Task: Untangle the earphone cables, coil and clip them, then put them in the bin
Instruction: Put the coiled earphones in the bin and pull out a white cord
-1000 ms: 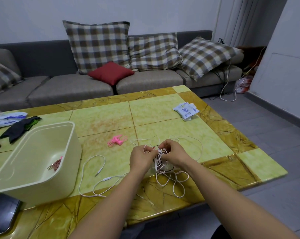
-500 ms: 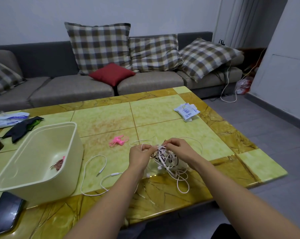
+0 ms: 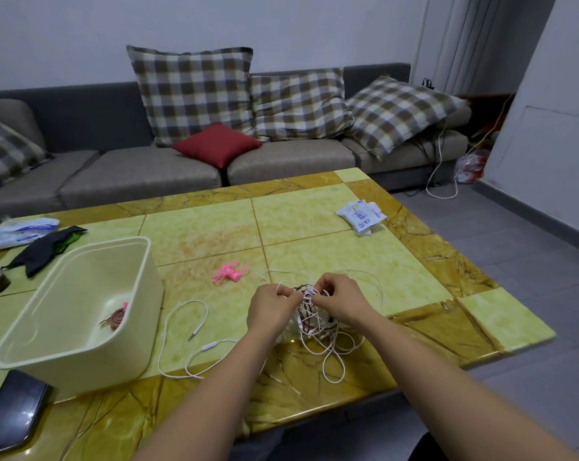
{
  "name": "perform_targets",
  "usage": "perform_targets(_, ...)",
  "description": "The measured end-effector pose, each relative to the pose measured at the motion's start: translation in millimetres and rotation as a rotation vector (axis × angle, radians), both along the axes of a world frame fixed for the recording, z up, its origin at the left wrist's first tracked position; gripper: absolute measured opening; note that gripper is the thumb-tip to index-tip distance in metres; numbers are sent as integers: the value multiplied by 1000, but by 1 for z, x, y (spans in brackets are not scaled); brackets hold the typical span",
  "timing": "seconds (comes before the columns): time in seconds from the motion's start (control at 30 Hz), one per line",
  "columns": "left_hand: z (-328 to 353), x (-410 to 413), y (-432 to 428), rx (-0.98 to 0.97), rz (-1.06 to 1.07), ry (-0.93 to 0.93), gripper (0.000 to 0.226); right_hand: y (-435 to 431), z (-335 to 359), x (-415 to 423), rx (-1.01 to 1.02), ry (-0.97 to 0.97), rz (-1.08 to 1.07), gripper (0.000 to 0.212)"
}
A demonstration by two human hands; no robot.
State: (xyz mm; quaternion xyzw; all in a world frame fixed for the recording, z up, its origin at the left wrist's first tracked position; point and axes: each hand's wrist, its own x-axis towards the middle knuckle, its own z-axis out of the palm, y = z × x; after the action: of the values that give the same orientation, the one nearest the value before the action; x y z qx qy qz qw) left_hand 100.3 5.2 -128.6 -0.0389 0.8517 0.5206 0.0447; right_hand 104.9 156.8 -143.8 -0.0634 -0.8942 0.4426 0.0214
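Earphone cables sit in a tangled clump near the front edge of the table, well right of the bin. Our left hand and right hand each pinch strands at its top. Pulling hard could tighten knots or drag loops off the edge. Which strand each finger holds, we cannot tell.
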Motion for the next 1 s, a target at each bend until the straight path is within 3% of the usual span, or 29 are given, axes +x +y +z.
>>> perform_targets(0.13,7,1,1,-230,-48,28,19,-4,2,3,-88,88,41,17)
perform_targets(0.27,8,0,0,-271,-29,74,17,-1,-3,1,-138,-7,68,28)
perform_targets(0.37,2,-1,-3,-169,-70,84,17,2,-4,3,-92,-37,27,29)
perform_targets(0.53,8,-1,3,107,-100,55,24,-3,9,1,-141,87,-182,20)
perform_targets(0.7,11,-1,1,285,-18,12,15,4,10,0,-105,25,-92,14)
perform_targets(0.83,9,0,1,316,-9,-19,11,5,8,1,-135,-49,2,51)
perform_targets(1.0,7,1,1,319,-50,-20,15,8,8,1,-273,-76,-10,28)
